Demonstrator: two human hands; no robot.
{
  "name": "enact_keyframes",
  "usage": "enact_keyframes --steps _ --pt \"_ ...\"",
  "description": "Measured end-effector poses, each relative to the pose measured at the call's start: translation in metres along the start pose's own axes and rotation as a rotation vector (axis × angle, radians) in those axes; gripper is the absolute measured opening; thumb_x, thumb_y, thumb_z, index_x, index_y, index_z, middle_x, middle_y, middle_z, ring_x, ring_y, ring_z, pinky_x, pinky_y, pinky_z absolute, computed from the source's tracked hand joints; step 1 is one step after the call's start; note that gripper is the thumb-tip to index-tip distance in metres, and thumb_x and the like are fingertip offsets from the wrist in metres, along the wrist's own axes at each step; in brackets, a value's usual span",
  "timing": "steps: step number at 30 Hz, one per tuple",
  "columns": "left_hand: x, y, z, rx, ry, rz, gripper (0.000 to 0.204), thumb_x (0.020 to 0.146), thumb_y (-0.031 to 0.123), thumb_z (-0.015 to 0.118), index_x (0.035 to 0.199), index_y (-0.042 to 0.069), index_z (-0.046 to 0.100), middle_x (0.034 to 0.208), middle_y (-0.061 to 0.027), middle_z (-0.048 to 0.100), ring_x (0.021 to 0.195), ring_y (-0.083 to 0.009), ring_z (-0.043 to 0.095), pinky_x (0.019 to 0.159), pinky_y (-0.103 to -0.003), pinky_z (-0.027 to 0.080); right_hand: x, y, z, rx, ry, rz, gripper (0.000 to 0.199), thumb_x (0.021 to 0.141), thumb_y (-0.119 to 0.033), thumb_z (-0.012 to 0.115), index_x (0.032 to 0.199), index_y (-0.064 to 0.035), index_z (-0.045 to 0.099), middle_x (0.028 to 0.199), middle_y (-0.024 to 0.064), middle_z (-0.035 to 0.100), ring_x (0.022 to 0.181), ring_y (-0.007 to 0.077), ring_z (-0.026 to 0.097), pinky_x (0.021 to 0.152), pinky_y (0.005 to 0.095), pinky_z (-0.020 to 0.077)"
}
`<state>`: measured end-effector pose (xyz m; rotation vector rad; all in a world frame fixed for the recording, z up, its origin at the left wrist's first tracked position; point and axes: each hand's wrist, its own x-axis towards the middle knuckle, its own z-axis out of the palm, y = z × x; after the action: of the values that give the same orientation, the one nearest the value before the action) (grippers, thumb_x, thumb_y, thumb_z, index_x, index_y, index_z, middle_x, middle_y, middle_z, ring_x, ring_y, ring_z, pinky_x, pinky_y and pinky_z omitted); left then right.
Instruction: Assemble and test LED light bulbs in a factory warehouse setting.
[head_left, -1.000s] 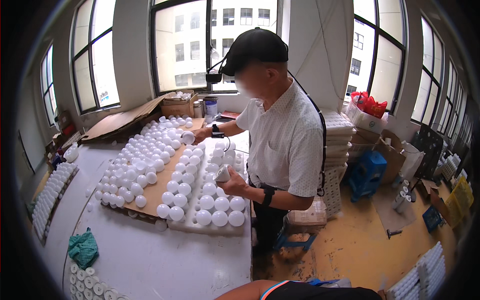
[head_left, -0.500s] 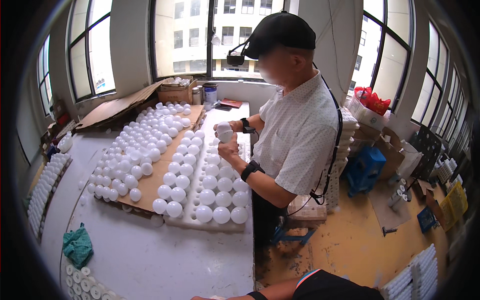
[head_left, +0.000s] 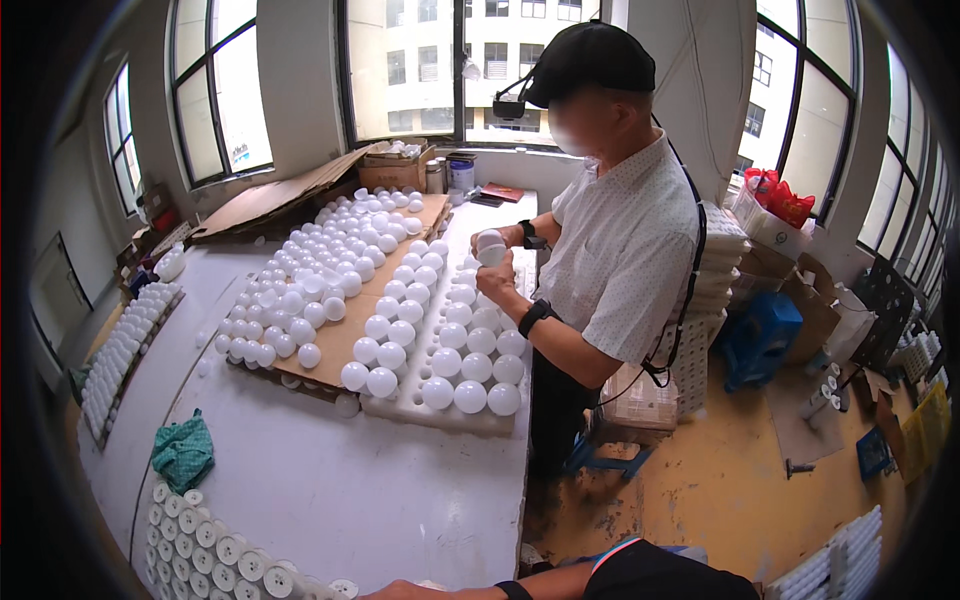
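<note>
Along the lower edge my right hand (head_left: 405,591) reaches left from a black sleeve, with a dark band at the wrist. The frame cuts it off, so its fingers and anything in them are hidden. Just left of it stand rows of white round lamp bases (head_left: 228,550), their flat ends facing up. The base nearest my hand is a white disc-topped one (head_left: 343,588); whether they touch I cannot tell. A small pale thing (head_left: 430,585) shows behind the hand. My left hand is out of view.
Across the white table (head_left: 400,490), a co-worker (head_left: 630,240) holds a white bulb (head_left: 491,247) in both hands. Beside them, white globes fill a foam tray (head_left: 440,408) and cardboard (head_left: 325,365). A green cloth (head_left: 183,450) lies at left; a blue stool (head_left: 762,340) stands right.
The view has shifted, so the scene sits further right and more lamp bases show at lower left. More of my right hand shows. The co-worker still holds the bulb.
</note>
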<state>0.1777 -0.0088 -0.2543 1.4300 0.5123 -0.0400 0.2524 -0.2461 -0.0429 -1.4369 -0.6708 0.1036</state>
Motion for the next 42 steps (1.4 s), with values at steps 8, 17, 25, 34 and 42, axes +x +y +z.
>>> enact_keyframes --steps 8,17,25,34,42 --pt "-0.040 0.011 -0.015 -0.171 -0.027 -0.105 0.047 0.079 0.010 0.057 0.119 -0.005 0.038 0.112 -0.0182 0.050 0.102 -0.0311 0.049 0.088 -0.038 0.039 -0.008 -0.015 0.027 -0.008 -0.029 -0.084 0.026 0.081 -0.018 0.062 0.104 -0.0051 0.060 0.091 0.0090 0.064 0.074 0.0177 0.061 0.064 0.0285 0.0473" --pt "-0.101 -0.002 -0.048 -0.375 0.020 -0.248 0.051 0.080 0.013 0.057 0.123 -0.004 0.035 0.114 -0.0189 0.048 0.103 -0.0328 0.047 0.089 -0.040 0.038 -0.001 -0.020 0.042 -0.033 -0.170 -0.150 0.025 0.081 -0.021 0.062 0.100 -0.0045 0.060 0.084 0.0097 0.063 0.064 0.0182 0.061 0.057 0.0285 0.0472" --pt "-0.138 -0.029 -0.089 -0.518 -0.011 -0.344 0.054 0.081 0.015 0.057 0.126 -0.003 0.033 0.116 -0.0195 0.046 0.105 -0.0343 0.046 0.090 -0.041 0.037 -0.009 -0.020 0.062 0.132 -0.343 0.002 0.030 0.087 -0.025 0.053 0.109 -0.0046 0.054 0.099 0.0096 0.061 0.087 0.0227 0.058 0.077 0.0300 0.0441" --pt "-0.164 -0.028 -0.118 -0.245 0.091 -0.213 0.048 0.086 0.019 0.051 0.126 -0.001 0.032 0.115 -0.0157 0.048 0.099 -0.0272 0.049 0.083 -0.036 0.041 -0.020 -0.022 0.085 0.115 -0.298 0.024 0.025 0.085 -0.022 0.055 0.103 -0.0038 0.054 0.095 0.0099 0.061 0.085 0.0245 0.059 0.076 0.0325 0.0445" --pt "-0.182 0.001 -0.134 -0.281 0.336 -0.208 0.046 0.087 0.022 0.049 0.124 0.000 0.034 0.111 -0.0151 0.051 0.093 -0.0246 0.052 0.076 -0.033 0.045 -0.017 -0.027 0.094 -0.090 -0.261 -0.112 0.028 0.081 -0.014 0.060 0.106 -0.0056 0.053 0.093 0.0124 0.060 0.080 0.0297 0.058 0.071 0.0339 0.0463"
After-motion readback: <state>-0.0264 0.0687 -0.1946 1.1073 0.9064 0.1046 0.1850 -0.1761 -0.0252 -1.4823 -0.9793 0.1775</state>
